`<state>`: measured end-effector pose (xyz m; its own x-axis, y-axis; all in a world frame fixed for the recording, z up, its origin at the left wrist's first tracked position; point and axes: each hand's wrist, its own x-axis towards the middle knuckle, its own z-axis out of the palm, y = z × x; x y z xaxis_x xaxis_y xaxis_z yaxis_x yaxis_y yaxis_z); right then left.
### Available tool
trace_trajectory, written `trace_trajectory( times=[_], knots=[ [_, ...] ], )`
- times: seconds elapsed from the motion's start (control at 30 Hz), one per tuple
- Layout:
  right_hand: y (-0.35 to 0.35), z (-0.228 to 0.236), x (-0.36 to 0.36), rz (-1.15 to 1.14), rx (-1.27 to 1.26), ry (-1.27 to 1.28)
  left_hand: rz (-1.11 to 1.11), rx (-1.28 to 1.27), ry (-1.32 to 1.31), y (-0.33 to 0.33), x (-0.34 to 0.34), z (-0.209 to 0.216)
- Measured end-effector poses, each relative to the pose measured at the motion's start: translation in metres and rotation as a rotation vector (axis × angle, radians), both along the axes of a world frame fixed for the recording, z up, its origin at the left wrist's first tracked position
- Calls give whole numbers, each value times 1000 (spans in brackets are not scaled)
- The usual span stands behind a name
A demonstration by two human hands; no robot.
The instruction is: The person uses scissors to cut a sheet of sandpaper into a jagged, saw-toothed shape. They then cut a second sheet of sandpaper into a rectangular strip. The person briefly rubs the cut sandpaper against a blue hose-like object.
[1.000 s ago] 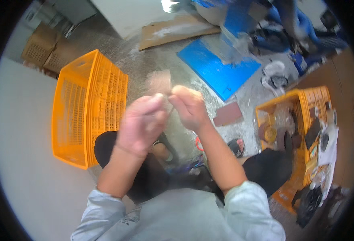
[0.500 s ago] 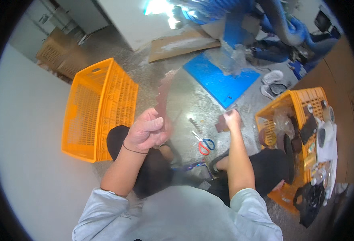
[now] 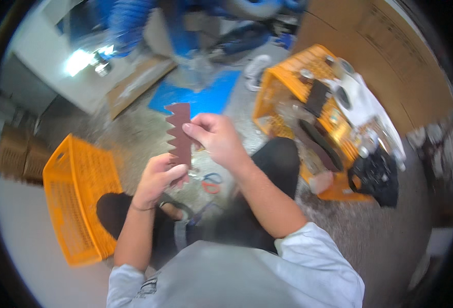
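Strip [image 3: 182, 138], reddish brown with a toothed edge facing left, was held up in front of the body, between both hands and above the floor [image 3: 134, 138]. Left hand [image 3: 159, 179] grasped its lower end, thumb laid over the face. Right hand [image 3: 217, 139] pinched it at the plain right-hand edge, above the left hand, thumb on the face; whether anything else sat in that palm could not be told. Scissors [image 3: 211, 187], one handle loop blue and one red, lay below the hands, blurred. A yellow crate [image 3: 80, 205] stood to the left; another, the laden crate [image 3: 339, 186], was at the right with a black bag [image 3: 378, 174] beside it. A blue sheet [image 3: 218, 95] lay on the floor beyond the strip, near white shoes [image 3: 257, 69].
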<state>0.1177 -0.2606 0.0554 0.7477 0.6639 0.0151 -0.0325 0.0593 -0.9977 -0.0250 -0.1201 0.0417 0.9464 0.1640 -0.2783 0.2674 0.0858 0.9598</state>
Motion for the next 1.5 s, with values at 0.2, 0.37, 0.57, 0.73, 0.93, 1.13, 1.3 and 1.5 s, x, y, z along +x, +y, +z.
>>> trace_trajectory(
  times=[0.2,0.37,0.57,0.73,0.93,1.13,1.3,1.5],
  knots=[
    [-136,-10,92,-732,23,-356,-28,45,41,0,15,-27],
    [-269,-40,172,-1105,-439,-363,63,-26,141,27,23,-75],
    [-352,-75,209,-1125,-383,-76,76,52,239,42,39,-111],
    [-353,-76,202,-1297,-799,-302,64,101,281,43,45,-133],
    [-313,-49,177,-1250,-857,-669,77,200,264,48,44,-153],
    [-250,-33,148,-1099,-547,-724,103,336,245,57,36,-172],
    [-210,-72,97,-790,-428,-517,47,470,220,57,30,-183],
    [-181,-162,34,-491,-580,-165,-8,526,222,60,29,-198]
  ],
)
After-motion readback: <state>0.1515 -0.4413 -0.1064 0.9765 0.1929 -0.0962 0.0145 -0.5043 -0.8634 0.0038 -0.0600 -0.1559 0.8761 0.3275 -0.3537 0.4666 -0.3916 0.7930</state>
